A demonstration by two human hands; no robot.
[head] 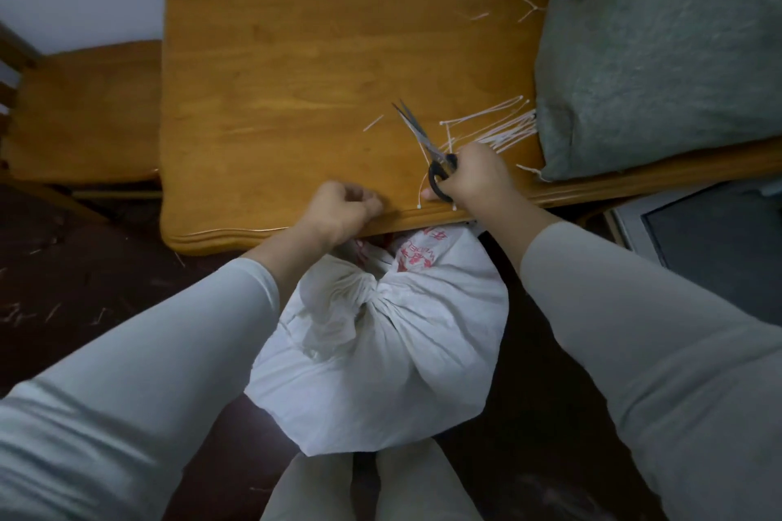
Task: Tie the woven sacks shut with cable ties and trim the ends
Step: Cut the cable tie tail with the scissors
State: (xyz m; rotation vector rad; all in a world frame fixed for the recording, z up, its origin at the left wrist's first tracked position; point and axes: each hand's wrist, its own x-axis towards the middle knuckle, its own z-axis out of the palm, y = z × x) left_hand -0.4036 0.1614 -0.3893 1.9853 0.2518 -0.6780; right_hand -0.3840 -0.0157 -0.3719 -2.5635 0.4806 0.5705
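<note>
Right hand [478, 176] grips the black handles of a pair of scissors [423, 144], thumb through one loop, with the blades slightly parted and pointing away over the table. Left hand [342, 211] sits at the table's near edge with its fingers curled in; whether they pinch anything cannot be told.

Nearest the person, between the two pale-sleeved forearms, a white woven sack [381, 343] with red print stands on the dark floor [106, 288]. Its neck is gathered into tight pleats, and its top reaches under the table edge.

Beyond it is the wooden table [275, 55]. Loose white cable ties [503, 127] lie fanned out just past the right hand, their far ends touching a grey-green bag [660, 55] that lies on the table's right side. Short white offcuts [374, 122] lie scattered on the wood. A wooden chair [84, 110] stands beside the table on the left.
</note>
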